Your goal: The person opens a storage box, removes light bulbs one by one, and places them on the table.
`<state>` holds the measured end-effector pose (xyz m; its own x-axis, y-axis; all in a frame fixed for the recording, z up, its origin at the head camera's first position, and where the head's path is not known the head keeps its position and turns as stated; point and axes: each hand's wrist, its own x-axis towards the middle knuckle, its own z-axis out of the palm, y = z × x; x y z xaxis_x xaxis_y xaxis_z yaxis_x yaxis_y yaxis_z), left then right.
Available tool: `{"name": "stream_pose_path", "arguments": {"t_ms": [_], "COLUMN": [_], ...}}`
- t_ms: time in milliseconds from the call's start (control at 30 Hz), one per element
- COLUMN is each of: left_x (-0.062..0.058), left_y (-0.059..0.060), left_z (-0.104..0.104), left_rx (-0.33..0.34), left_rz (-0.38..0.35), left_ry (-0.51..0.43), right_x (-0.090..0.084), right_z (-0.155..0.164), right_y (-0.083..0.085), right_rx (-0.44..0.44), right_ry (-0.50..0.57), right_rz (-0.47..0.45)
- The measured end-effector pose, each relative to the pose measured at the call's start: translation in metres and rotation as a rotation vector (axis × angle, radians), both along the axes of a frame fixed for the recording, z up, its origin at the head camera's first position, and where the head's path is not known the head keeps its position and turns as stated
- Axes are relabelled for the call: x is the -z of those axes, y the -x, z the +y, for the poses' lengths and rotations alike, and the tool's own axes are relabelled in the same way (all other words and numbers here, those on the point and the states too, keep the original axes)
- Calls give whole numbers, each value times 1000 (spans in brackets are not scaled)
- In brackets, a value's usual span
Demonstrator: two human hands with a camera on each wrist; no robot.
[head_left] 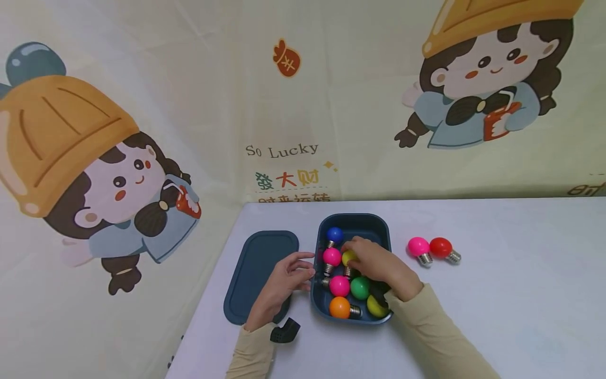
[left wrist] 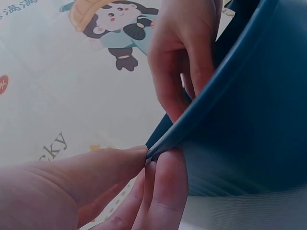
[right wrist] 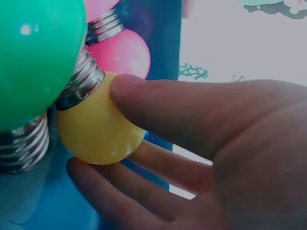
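A dark blue rectangular bin (head_left: 366,226) holds several colored light bulbs with silver screw bases. My right hand (head_left: 371,260) reaches down into it and grips a yellow light bulb (right wrist: 98,129). The thumb lies on one side of the globe and fingers curl against the other. Close by are a green bulb (head_left: 360,288), pink bulbs (head_left: 339,286) and a blue bulb (head_left: 334,235). An orange bulb (head_left: 339,307) and a second yellow bulb (head_left: 376,307) lie at the near end. At the bin's left side, my left hand (head_left: 289,276) has relaxed fingers, the fingertips (left wrist: 168,167) right at the rim.
A flat dark blue lid (head_left: 255,268) lies left of the bin, partly under my left hand. Right of the bin, a pink bulb (head_left: 418,247) and a red bulb (head_left: 441,247) sit on the white table (head_left: 521,273). A printed cloth (head_left: 369,105) hangs behind the table.
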<state>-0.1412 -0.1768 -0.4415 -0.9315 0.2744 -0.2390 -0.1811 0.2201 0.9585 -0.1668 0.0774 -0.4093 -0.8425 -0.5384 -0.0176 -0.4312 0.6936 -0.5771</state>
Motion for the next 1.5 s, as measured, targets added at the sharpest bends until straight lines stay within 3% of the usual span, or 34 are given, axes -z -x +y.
{"name": "stream_pose_path", "arguments": {"t_ms": [233, 500, 1000, 1500], "left_x": [3, 3, 7, 4], "left_y": [1, 2, -16, -15], "left_z": [2, 5, 5, 8], "left_rx": [-8, -15, -16, -18], "left_rz": [6, 11, 35, 40], "left_ry": [-3, -12, -13, -6], "right_x": [-7, -15, -18, -25], "right_z": [8, 20, 39, 64], "right_y": [-5, -10, -42, -43], "right_rx": [21, 16, 70, 112], "right_ry": [34, 52, 61, 71], "right_rz": [13, 107, 212, 287]}}
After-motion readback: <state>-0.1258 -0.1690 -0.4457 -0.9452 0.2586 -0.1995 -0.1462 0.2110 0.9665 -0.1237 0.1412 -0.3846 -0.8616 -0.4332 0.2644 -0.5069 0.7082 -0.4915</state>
